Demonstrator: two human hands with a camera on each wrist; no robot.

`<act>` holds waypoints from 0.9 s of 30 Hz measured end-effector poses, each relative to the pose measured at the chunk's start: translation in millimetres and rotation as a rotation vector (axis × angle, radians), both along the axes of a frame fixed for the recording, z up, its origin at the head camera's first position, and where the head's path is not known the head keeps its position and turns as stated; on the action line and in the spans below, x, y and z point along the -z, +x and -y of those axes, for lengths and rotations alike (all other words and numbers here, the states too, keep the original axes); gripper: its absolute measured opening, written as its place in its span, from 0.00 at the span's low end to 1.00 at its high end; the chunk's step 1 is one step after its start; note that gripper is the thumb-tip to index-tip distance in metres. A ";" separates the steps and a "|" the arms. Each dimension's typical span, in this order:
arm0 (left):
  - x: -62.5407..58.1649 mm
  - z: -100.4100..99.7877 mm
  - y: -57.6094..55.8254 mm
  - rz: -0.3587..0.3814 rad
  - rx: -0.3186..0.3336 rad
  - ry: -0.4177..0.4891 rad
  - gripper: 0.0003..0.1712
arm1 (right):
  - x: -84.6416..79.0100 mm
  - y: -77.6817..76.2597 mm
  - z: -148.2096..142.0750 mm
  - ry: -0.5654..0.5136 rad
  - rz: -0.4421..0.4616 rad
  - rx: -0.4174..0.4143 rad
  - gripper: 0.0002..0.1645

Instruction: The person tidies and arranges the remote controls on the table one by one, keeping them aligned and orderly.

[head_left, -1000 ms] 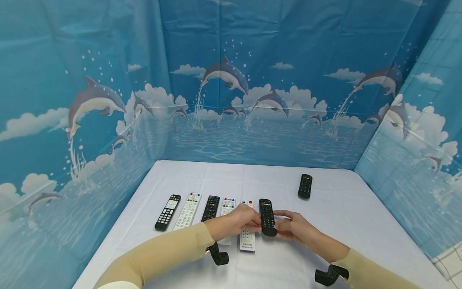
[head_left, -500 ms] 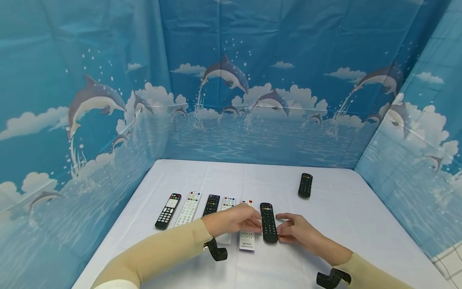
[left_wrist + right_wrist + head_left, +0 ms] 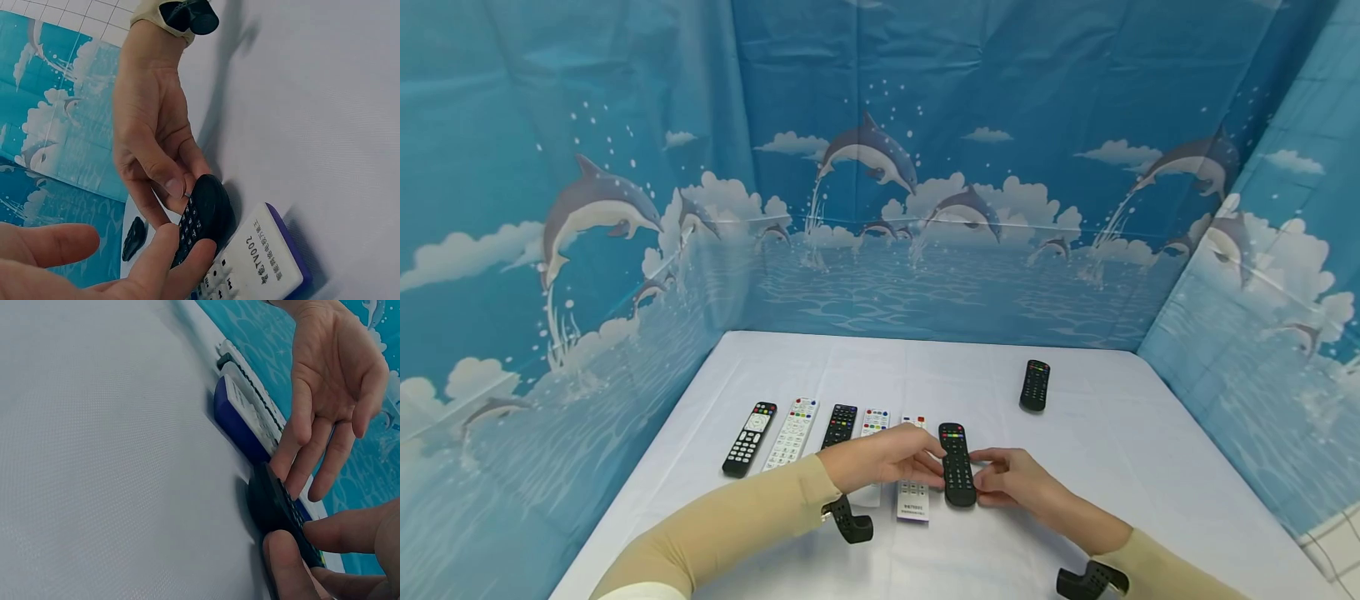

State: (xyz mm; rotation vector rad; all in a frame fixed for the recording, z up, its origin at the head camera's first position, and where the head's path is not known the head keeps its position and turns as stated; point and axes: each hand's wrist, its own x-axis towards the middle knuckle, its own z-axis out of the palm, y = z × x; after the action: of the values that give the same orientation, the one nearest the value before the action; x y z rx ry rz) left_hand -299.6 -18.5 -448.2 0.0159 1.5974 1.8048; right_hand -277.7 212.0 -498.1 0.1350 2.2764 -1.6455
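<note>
A black remote control (image 3: 957, 467) lies on the white cloth between my two hands, buttons up. My left hand (image 3: 887, 457) reaches over a white remote control (image 3: 913, 500) with a purple underside, hiding its middle. In the left wrist view, its fairly straight fingers (image 3: 194, 265) come right up to the black remote's left edge. From the other side, my right hand (image 3: 1018, 479) touches the right edge with its thumb and fingertips. The right wrist view shows my right thumb (image 3: 284, 550) low against the remote's side and a finger (image 3: 344, 531) at its button face.
Left of the hands, a row holds a black remote with white keys (image 3: 749, 439), a long white remote (image 3: 792, 433), another black remote (image 3: 839, 425) and another white one (image 3: 875, 421), partly covered by my left arm. One black remote (image 3: 1034, 386) lies apart, farther back right. Dolphin-print curtains (image 3: 925, 300) surround the table.
The black remote between my hands has come nearer to me and straightened slightly. Both hands have stayed at its sides with small shifts; my right hand moved down a little.
</note>
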 end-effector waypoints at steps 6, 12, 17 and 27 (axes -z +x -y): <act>-0.4 2.5 -1.5 -0.001 0.005 -0.002 0.24 | -0.7 0.0 -0.2 -0.013 0.010 -0.009 0.35; -0.4 5.4 -3.5 0.022 0.021 0.022 0.25 | -3.7 1.1 -0.2 -0.021 0.027 -0.003 0.33; -3.2 6.7 -4.6 0.041 0.014 0.037 0.28 | -6.8 2.7 -1.8 -0.040 0.044 -0.038 0.32; -12.5 4.9 -19.8 0.027 0.089 0.078 0.30 | -16.6 -4.9 -20.1 -0.074 0.021 -0.084 0.32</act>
State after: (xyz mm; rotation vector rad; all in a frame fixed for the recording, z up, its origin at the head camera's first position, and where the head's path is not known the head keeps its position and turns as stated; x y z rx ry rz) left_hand -319.4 -23.4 -435.7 0.0964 1.4835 1.7900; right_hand -282.6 232.1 -481.5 0.0391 2.1717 -1.6746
